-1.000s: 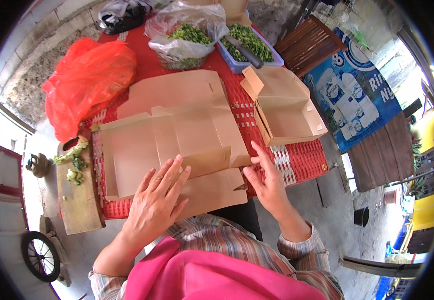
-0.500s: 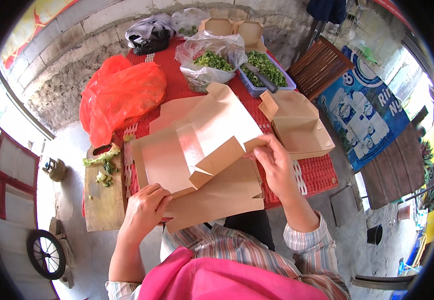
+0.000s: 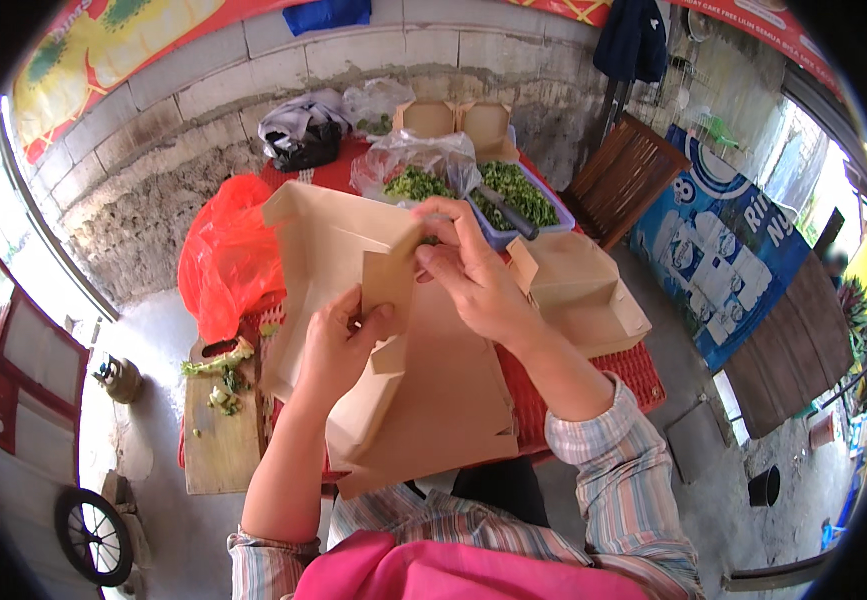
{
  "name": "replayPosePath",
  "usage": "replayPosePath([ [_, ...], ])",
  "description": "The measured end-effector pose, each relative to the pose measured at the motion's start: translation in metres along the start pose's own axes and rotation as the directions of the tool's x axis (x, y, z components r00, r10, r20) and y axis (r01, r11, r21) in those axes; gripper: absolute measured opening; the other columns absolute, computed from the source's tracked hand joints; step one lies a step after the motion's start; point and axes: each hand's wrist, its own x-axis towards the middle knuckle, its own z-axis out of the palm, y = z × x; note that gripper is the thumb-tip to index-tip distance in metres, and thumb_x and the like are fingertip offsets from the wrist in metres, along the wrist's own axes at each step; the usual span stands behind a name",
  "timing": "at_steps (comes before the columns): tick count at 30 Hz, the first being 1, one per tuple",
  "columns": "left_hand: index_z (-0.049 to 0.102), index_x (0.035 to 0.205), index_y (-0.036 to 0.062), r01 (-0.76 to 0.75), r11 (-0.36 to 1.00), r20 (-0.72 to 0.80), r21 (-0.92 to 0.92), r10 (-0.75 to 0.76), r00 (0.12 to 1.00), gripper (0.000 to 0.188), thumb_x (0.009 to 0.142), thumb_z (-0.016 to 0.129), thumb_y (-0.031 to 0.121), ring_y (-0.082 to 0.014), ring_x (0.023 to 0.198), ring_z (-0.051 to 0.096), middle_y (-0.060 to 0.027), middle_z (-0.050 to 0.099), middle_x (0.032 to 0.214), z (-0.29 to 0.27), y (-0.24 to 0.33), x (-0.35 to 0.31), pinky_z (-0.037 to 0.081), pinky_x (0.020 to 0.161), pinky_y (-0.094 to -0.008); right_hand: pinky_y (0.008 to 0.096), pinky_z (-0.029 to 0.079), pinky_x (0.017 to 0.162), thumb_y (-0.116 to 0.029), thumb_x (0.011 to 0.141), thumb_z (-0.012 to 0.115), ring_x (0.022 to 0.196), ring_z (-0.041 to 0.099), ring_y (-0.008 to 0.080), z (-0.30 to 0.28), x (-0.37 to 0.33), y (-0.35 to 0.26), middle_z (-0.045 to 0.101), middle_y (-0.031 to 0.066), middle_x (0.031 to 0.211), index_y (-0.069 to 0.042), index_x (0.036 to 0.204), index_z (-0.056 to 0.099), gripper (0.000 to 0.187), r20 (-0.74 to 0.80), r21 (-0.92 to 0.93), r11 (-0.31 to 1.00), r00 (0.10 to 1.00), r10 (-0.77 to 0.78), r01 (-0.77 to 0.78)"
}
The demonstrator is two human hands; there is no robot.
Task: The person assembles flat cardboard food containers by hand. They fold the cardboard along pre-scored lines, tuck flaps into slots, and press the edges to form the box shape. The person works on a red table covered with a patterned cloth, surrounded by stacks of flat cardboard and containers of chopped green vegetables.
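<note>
A brown cardboard food box (image 3: 339,235), partly folded, is held up and tilted between my hands above the table. My left hand (image 3: 342,345) grips its near side, thumb on a raised flap. With bent fingers, my right hand (image 3: 464,270) pinches the corner at the box's right edge. Beneath it lie flat cardboard blanks (image 3: 454,385). To the right of my right hand, a folded open cardboard box (image 3: 589,290) rests on the red table mat (image 3: 639,375).
Behind are a plastic bag of chopped greens (image 3: 419,180) and a purple tub (image 3: 554,215) of greens with a knife (image 3: 507,213) across it. A red plastic bag (image 3: 229,255) and a wooden cutting board (image 3: 222,445) with vegetable scraps lie left. A wooden chair (image 3: 626,175) stands back right.
The box has been raised, turned and tilted toward the left, its side walls now folded up more. Both hands have moved farther from me and closer together.
</note>
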Motion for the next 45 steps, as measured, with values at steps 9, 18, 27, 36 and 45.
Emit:
replayPosePath([
  [9, 0.058, 0.093, -0.0048, -0.209, 0.942, -0.049, -0.262, 0.204, 0.978, 0.022, 0.102, 0.05, 0.013, -0.0057, 0.07, 0.042, 0.0012, 0.051, 0.073, 0.02, -0.032, 0.055, 0.039, 0.061, -0.0239, 0.0391, 0.045, 0.098, -0.033, 0.088, 0.073, 0.12, 0.057, 0.0308, -0.001, -0.003, 0.06, 0.046, 0.0229, 0.143, 0.003, 0.154, 0.01, 0.098, 0.092, -0.444, 0.883, 0.988, -0.127, 0.155],
  [18, 0.059, 0.1, -0.0056, -0.124, 0.89, -0.148, -0.439, 0.065, 0.987, 0.03, 0.105, 0.046, 0.021, -0.0074, 0.077, 0.055, -0.0019, 0.058, 0.083, 0.024, -0.039, 0.044, 0.049, 0.068, -0.0258, 0.0435, 0.043, 0.103, -0.034, 0.082, 0.076, 0.135, 0.039, 0.0421, 0.004, -0.033, 0.073, 0.023, 0.0237, 0.156, -0.004, 0.155, 0.0, 0.11, 0.109, -0.399, 0.917, 0.994, 0.014, 0.031],
  [27, 0.06, 0.113, -0.0067, -0.139, 0.893, -0.158, -0.427, 0.077, 0.984, 0.033, 0.106, 0.046, 0.022, -0.0087, 0.081, 0.06, -0.0042, 0.064, 0.092, 0.017, -0.045, 0.044, 0.053, 0.073, -0.027, 0.0418, 0.047, 0.089, -0.026, 0.083, 0.074, 0.106, 0.056, 0.0337, 0.014, -0.042, 0.055, 0.048, 0.0197, 0.126, -0.005, 0.143, 0.033, 0.076, 0.029, -0.479, 0.877, 0.999, -0.018, 0.03],
  [36, 0.052, 0.136, 0.0003, -0.24, 0.969, 0.228, -0.066, 0.248, 0.941, 0.047, 0.092, 0.059, 0.014, -0.0233, 0.106, 0.056, -0.0134, 0.056, 0.118, 0.03, -0.023, 0.034, 0.043, 0.094, -0.0326, 0.0384, 0.049, 0.082, -0.021, 0.092, 0.061, 0.093, 0.059, 0.0314, 0.013, -0.042, 0.076, 0.052, 0.0197, 0.115, 0.0, 0.139, 0.042, 0.055, -0.241, -0.276, 0.932, 0.956, 0.167, -0.233],
  [45, 0.046, 0.134, 0.0063, -0.275, 0.843, 0.146, 0.463, 0.233, 0.961, 0.069, 0.072, 0.076, 0.007, -0.0352, 0.11, 0.053, -0.0163, 0.053, 0.116, 0.054, -0.04, 0.028, 0.046, 0.094, -0.0457, 0.0369, 0.045, 0.091, -0.019, 0.102, 0.044, 0.103, 0.059, 0.0265, -0.001, -0.042, 0.093, 0.06, 0.0177, 0.11, 0.006, 0.113, 0.059, 0.031, -0.251, 0.002, 0.922, 0.892, 0.376, -0.388],
])
